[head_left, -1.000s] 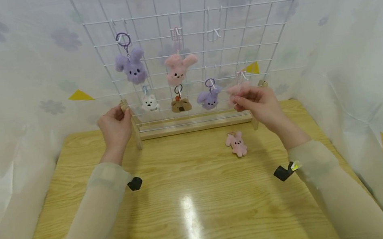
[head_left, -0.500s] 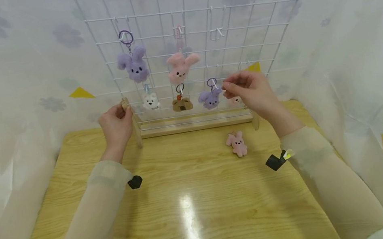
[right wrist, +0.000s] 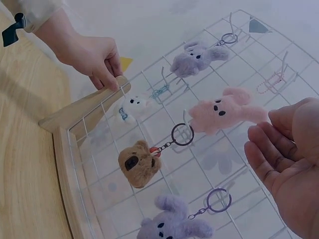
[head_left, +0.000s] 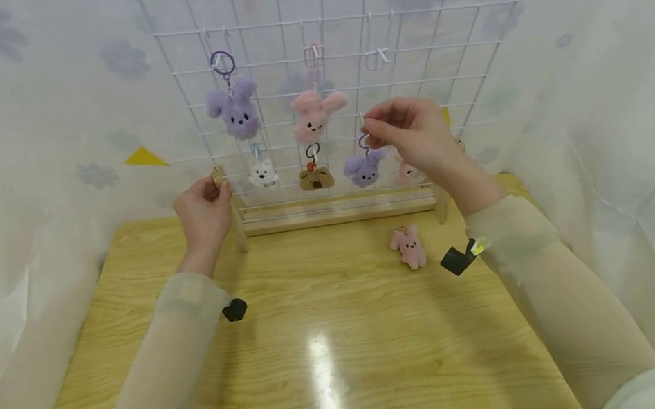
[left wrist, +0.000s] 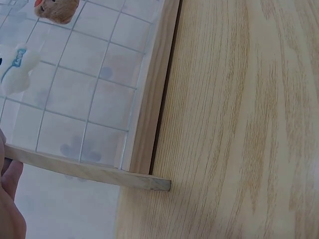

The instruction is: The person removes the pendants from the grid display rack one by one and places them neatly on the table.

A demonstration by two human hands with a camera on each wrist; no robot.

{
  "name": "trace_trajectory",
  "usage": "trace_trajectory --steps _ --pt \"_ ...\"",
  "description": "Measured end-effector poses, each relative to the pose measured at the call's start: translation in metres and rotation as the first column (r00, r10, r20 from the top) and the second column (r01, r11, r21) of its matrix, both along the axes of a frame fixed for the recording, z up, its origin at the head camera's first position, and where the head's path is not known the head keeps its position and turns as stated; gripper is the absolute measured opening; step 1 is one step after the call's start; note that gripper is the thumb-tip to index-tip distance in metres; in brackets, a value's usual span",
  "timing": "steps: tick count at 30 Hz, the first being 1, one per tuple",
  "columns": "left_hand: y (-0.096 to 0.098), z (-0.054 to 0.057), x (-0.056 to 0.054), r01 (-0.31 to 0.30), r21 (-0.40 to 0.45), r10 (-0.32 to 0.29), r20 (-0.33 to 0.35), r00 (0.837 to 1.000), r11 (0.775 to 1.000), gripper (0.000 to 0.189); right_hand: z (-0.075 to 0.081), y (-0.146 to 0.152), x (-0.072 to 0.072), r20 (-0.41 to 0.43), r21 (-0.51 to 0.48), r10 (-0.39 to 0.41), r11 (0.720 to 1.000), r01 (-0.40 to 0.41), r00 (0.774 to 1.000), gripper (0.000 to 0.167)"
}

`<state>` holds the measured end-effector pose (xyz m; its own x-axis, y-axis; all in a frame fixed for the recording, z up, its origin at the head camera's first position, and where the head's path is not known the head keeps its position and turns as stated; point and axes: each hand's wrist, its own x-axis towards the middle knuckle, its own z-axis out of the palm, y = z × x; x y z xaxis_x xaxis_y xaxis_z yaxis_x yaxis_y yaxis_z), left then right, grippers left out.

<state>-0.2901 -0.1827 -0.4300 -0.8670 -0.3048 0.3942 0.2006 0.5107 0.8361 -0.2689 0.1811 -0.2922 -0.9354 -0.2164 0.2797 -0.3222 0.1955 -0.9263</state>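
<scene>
My left hand (head_left: 203,211) pinches the top of the wooden side post (head_left: 234,214) of a white wire grid rack (head_left: 263,102); the post also shows in the left wrist view. My right hand (head_left: 414,129) hovers before the rack with loosely bent fingers and holds nothing. In the head view its fingertips overlap the ring of the lower purple bunny keychain (head_left: 364,170). The right wrist view shows that purple ring (right wrist: 219,200) apart from the fingers. There the fingertips sit close to an ear of the upper pink bunny keychain (right wrist: 222,110).
A larger purple bunny keychain (head_left: 239,113), a white dog keychain (head_left: 263,173) and a brown bear keychain (head_left: 316,178) hang on hooks. A small pink bunny (head_left: 406,171) is partly behind the right hand. Another pink bunny (head_left: 411,248) lies on the wooden table (head_left: 252,383). A bare hook (head_left: 381,56) is upper right.
My right hand has left the lower right pink bunny, which stays hanging, and moved left and up past the lower purple bunny. My left hand keeps its grip on the post.
</scene>
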Motion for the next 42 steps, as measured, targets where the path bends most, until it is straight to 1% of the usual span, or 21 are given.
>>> trace_trajectory --steps 4,6,11,15,19,22,28,31,34,38,42 --pt "-0.002 0.001 -0.001 -0.001 -0.009 0.001 0.01 1.0 1.0 0.022 0.007 -0.011 -0.007 0.004 -0.018 0.005 1.0 -0.005 1.0 0.024" --pt "-0.003 0.001 0.0 -0.001 -0.013 0.001 0.026 1.0 1.0 0.023 0.01 -0.017 -0.01 -0.001 -0.035 0.01 0.999 -0.01 1.0 0.023" --pt "-0.001 0.0 0.0 0.008 -0.017 -0.007 0.045 0.999 1.0 0.024 0.014 -0.032 -0.016 -0.002 -0.095 0.023 0.995 -0.023 1.0 0.022" --pt "0.001 0.0 0.0 0.029 -0.014 -0.029 0.027 0.999 0.999 0.023 0.02 -0.04 -0.019 -0.014 -0.113 0.024 0.993 -0.026 1.0 0.021" --pt "0.002 0.0 0.0 0.033 -0.022 -0.033 0.003 0.999 0.999 0.023 0.027 -0.048 -0.022 -0.032 -0.124 0.016 0.992 -0.02 0.999 0.02" --pt "0.001 0.0 0.001 0.036 -0.019 -0.036 0.001 0.999 0.999 0.024 0.031 -0.056 -0.024 -0.039 -0.126 0.006 0.992 -0.011 0.999 0.019" --pt "-0.001 0.0 0.003 0.036 -0.012 -0.036 0.007 0.999 0.999 0.026 0.039 -0.071 -0.025 0.005 -0.139 -0.074 0.988 0.074 0.997 0.014" --pt "-0.002 0.0 0.003 0.028 -0.016 -0.028 0.002 1.0 0.999 0.025 0.043 -0.075 -0.026 0.039 -0.146 -0.114 0.982 0.118 0.993 0.015" --pt "-0.003 0.0 0.002 0.026 -0.018 -0.026 0.001 1.0 0.999 0.025 0.046 -0.077 -0.028 0.062 -0.133 -0.137 0.981 0.144 0.989 0.018" --pt "-0.002 0.0 0.003 0.025 -0.014 -0.026 0.0 1.0 1.0 0.025 0.047 -0.08 -0.03 0.078 -0.132 -0.129 0.981 0.139 0.989 0.023" --pt "-0.002 0.0 0.003 0.031 -0.013 -0.031 -0.016 0.999 0.999 0.027 0.047 -0.083 -0.032 0.094 -0.186 -0.109 0.975 0.125 0.99 0.022"
